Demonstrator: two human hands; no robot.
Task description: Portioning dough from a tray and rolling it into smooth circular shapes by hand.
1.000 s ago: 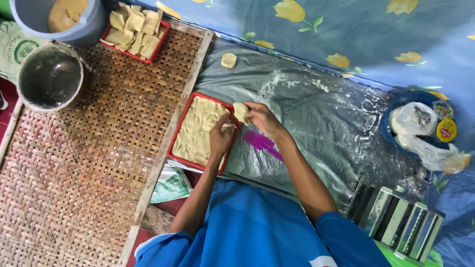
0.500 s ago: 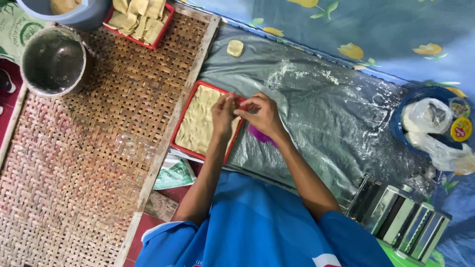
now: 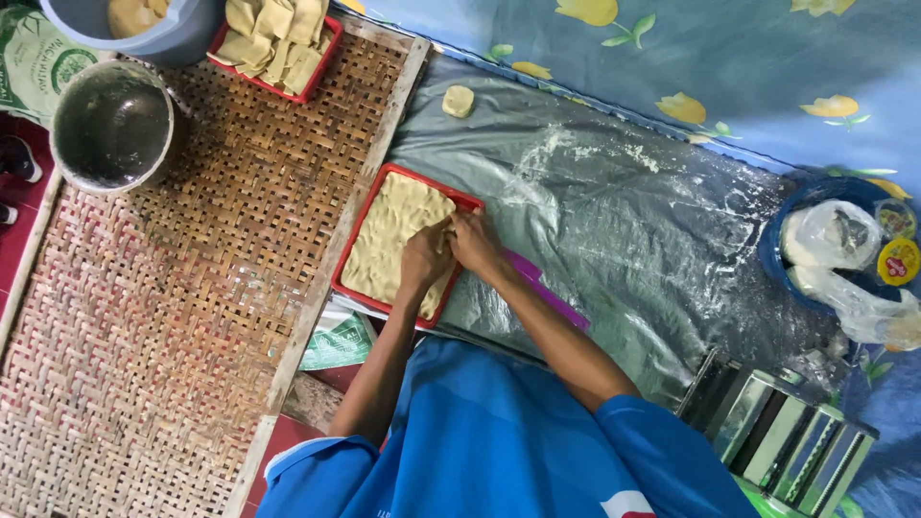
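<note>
A red rectangular tray (image 3: 357,242) lies on the edge of a woven mat, filled with a flattened layer of pale dough (image 3: 389,230). My left hand (image 3: 424,261) and my right hand (image 3: 474,240) sit side by side at the tray's near right part, fingers bent down onto the dough there. A magenta flat tool (image 3: 549,292) lies on the floured plastic sheet (image 3: 633,211), partly under my right forearm. A small dough lump (image 3: 459,100) rests alone at the sheet's far edge.
A second red tray of folded dough pieces (image 3: 276,38), a blue bucket (image 3: 182,36) and a metal pot (image 3: 111,127) stand at the far left. The woven mat (image 3: 173,326) spreads left. A blue bowl with plastic bags (image 3: 827,251) and a metal roller machine (image 3: 782,427) are at the right.
My right hand carried a dough piece from above the sheet down into the red tray. Both hands have come together and lowered onto the dough layer.
</note>
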